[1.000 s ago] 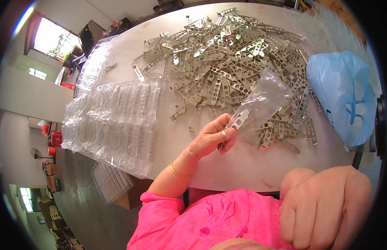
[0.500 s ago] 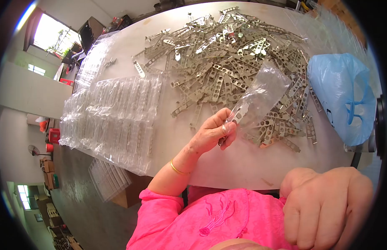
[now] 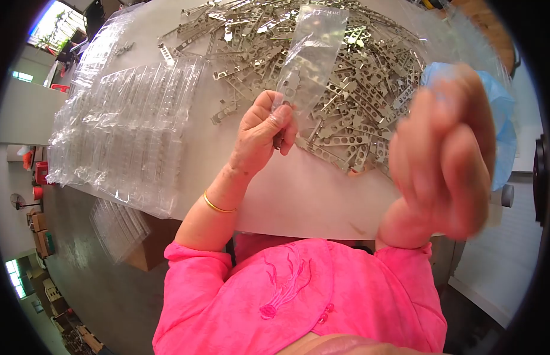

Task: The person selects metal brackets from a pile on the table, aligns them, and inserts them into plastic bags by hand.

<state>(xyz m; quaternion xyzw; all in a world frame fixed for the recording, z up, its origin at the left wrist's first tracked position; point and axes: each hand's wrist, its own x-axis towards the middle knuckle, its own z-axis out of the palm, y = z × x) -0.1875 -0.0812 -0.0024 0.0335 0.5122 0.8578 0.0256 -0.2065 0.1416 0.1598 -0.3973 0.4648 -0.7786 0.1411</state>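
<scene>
My left hand [image 3: 266, 127] pinches the lower end of a clear plastic bag [image 3: 315, 44], and a flat metal strip with round holes [image 3: 291, 83] shows through the film. The strip's dark end pokes out below my fingers. Behind the bag spreads a big heap of similar metal strips [image 3: 370, 89] on the white table [image 3: 275, 201]. Raised close to the camera at the right is my right hand [image 3: 444, 154], blurred by motion, its fingers bent. Whether it holds anything is hidden.
Rows of clear plastic packs [image 3: 121, 130] lie on the table's left side. A blue plastic bag [image 3: 505, 118] is partly behind my right hand. Below the table's left edge are a clear tray [image 3: 118, 228] and a cardboard box [image 3: 153, 245].
My right hand has risen from the lower right corner, now blurred. My left hand, with the bag and strip, appears further up and left, the bag more upright. The whole view has shifted.
</scene>
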